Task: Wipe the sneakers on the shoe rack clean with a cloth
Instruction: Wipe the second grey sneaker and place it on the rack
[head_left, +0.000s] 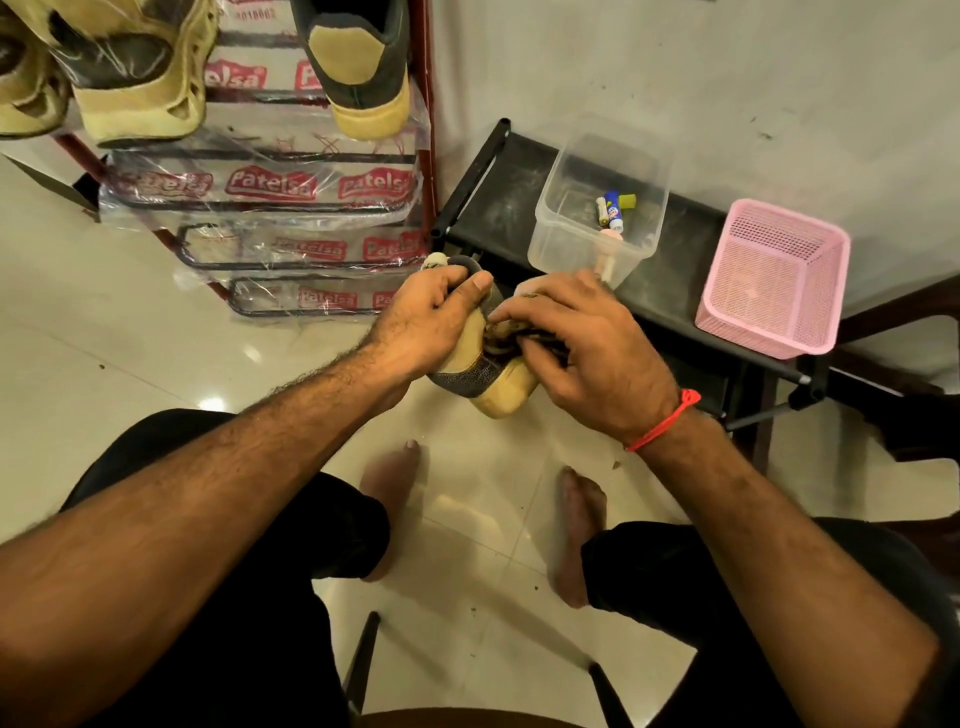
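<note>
Both hands clamp one tan-and-grey sneaker at frame centre; left hand grips its heel, right hand curls over the laces; three more sneakers sit on the shoe rack upper left; one clear tub, one pink basket right.

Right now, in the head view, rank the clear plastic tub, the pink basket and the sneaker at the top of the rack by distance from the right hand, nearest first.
1. Clear plastic tub: on the black stand, just beyond the right hand.
2. Pink basket: farther right on the same stand.
3. Sneaker: up on the red rack, off to the left, farthest.
</note>
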